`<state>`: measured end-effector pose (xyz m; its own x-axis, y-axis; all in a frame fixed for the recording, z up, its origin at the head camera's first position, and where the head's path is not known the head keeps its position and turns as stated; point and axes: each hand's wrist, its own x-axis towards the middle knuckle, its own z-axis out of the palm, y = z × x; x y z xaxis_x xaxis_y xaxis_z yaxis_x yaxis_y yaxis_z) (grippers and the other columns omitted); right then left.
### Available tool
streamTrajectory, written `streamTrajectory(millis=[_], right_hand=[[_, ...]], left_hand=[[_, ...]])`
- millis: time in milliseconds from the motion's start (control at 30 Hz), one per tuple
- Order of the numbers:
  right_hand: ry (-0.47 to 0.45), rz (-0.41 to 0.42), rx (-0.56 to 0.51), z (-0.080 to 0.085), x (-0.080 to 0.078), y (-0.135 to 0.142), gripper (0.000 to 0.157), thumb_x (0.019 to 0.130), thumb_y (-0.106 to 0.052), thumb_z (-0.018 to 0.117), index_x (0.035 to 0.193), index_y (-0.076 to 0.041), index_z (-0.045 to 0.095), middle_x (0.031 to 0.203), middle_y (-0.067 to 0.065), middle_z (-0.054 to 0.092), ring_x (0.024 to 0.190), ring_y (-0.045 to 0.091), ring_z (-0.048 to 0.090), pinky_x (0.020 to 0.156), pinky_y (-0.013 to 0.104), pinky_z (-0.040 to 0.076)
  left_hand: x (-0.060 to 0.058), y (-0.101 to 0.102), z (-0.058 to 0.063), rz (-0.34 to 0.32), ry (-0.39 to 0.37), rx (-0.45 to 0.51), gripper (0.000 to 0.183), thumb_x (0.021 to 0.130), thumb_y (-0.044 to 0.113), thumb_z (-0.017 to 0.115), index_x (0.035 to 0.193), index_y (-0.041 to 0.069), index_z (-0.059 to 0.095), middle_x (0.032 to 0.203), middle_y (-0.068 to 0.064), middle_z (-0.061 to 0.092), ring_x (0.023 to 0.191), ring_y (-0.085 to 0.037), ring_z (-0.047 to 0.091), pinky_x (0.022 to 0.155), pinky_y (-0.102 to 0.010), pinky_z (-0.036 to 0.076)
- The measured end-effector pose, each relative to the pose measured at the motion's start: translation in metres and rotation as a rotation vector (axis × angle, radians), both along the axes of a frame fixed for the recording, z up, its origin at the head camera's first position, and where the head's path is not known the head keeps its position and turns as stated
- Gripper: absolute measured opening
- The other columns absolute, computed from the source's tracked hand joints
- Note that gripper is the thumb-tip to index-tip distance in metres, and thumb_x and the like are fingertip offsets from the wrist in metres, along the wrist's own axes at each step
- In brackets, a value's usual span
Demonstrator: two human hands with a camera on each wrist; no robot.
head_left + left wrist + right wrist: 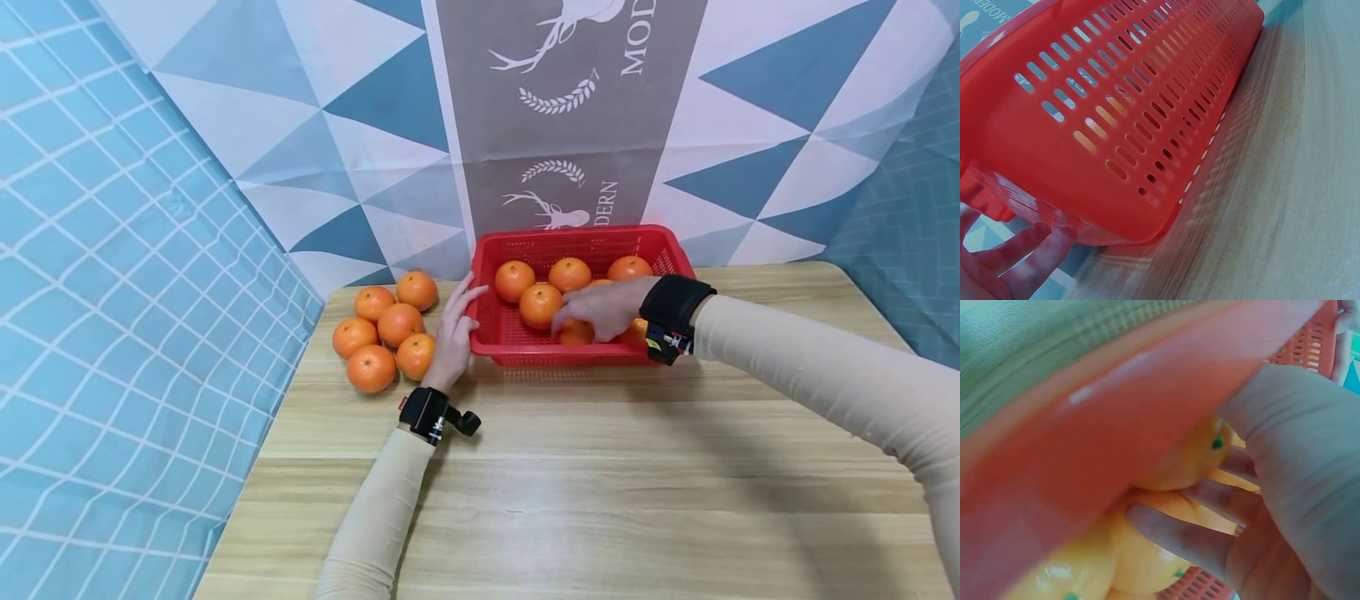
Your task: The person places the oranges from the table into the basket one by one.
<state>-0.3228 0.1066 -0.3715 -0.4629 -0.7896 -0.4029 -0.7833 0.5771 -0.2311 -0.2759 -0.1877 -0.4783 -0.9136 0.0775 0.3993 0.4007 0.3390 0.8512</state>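
Note:
A red plastic basket (517, 354) with slotted walls stands at the back of the table, and several oranges lie inside it. My right hand (606, 310) reaches into the basket over its near rim. It holds an orange (576, 333) near the front wall, with fingers and thumb around the fruit; the right wrist view shows the same orange (1179, 464) partly behind the basket's rim. At the basket's left end, my left hand (452, 337) touches the outside with extended fingers, as the left wrist view shows on the end wall (1054, 215).
A group of several oranges (400, 325) lies on the wooden table (525, 483) to the left of the basket, close to the left hand. Patterned cloth (390, 108) hangs behind the table, and blue gridded cloth (135, 292) covers the left side.

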Motion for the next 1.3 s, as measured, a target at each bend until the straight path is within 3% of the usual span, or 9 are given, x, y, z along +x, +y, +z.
streamTrajectory(millis=[167, 333, 533, 733, 967, 1300], right_hand=[[-0.040, -0.028, -0.004, 0.018, 0.004, 0.000, 0.058, 0.095, -0.011, 0.086, 0.150, -0.019, 0.069, 0.141, 0.012, 0.064, 0.133, 0.031, 0.057, 0.118, 0.057, 0.058], [-0.081, -0.117, -0.033, 0.043, 0.008, 0.002, 0.061, 0.094, -0.017, 0.089, 0.151, -0.019, 0.067, 0.151, 0.016, 0.060, 0.144, 0.039, 0.052, 0.119, 0.062, 0.056], [-0.047, -0.141, -0.064, 0.061, 0.009, 0.006, 0.066, 0.092, -0.024, 0.090, 0.153, -0.020, 0.064, 0.160, 0.018, 0.058, 0.150, 0.043, 0.049, 0.120, 0.069, 0.054], [-0.011, -0.110, -0.104, 0.063, 0.008, 0.016, 0.063, 0.093, -0.024, 0.088, 0.152, -0.019, 0.066, 0.165, 0.018, 0.056, 0.156, 0.046, 0.046, 0.123, 0.074, 0.050], [0.019, -0.158, -0.137, 0.062, 0.012, 0.039, 0.061, 0.093, -0.031, 0.090, 0.150, -0.021, 0.069, 0.158, 0.016, 0.062, 0.148, 0.042, 0.054, 0.120, 0.072, 0.052], [0.027, -0.278, -0.192, 0.060, 0.016, 0.093, 0.064, 0.091, -0.032, 0.091, 0.149, -0.013, 0.070, 0.155, 0.018, 0.065, 0.145, 0.045, 0.057, 0.113, 0.068, 0.059]], left_hand=[[0.000, 0.000, 0.001, -0.003, 0.004, -0.004, 0.064, 0.096, 0.000, 0.041, 0.155, 0.004, 0.066, 0.186, -0.006, 0.037, 0.174, -0.033, 0.034, 0.141, -0.060, 0.032], [-0.002, 0.001, 0.002, -0.025, -0.013, 0.000, 0.064, 0.097, 0.001, 0.040, 0.156, 0.002, 0.063, 0.186, -0.004, 0.035, 0.173, -0.033, 0.033, 0.138, -0.062, 0.038], [-0.003, 0.002, 0.006, -0.031, -0.020, -0.001, 0.064, 0.097, 0.001, 0.039, 0.157, 0.000, 0.062, 0.187, -0.003, 0.035, 0.174, -0.033, 0.033, 0.137, -0.061, 0.040], [-0.003, 0.001, 0.004, -0.035, -0.038, 0.012, 0.065, 0.097, 0.004, 0.040, 0.158, 0.001, 0.061, 0.186, 0.000, 0.035, 0.174, -0.032, 0.033, 0.136, -0.063, 0.040], [-0.002, -0.001, -0.003, -0.039, -0.036, 0.044, 0.065, 0.096, 0.005, 0.039, 0.157, 0.001, 0.062, 0.187, -0.001, 0.035, 0.174, -0.033, 0.032, 0.137, -0.064, 0.039], [-0.004, -0.004, -0.008, -0.044, -0.011, 0.050, 0.064, 0.095, 0.004, 0.040, 0.156, -0.002, 0.062, 0.187, -0.006, 0.035, 0.174, -0.037, 0.032, 0.138, -0.063, 0.037]])
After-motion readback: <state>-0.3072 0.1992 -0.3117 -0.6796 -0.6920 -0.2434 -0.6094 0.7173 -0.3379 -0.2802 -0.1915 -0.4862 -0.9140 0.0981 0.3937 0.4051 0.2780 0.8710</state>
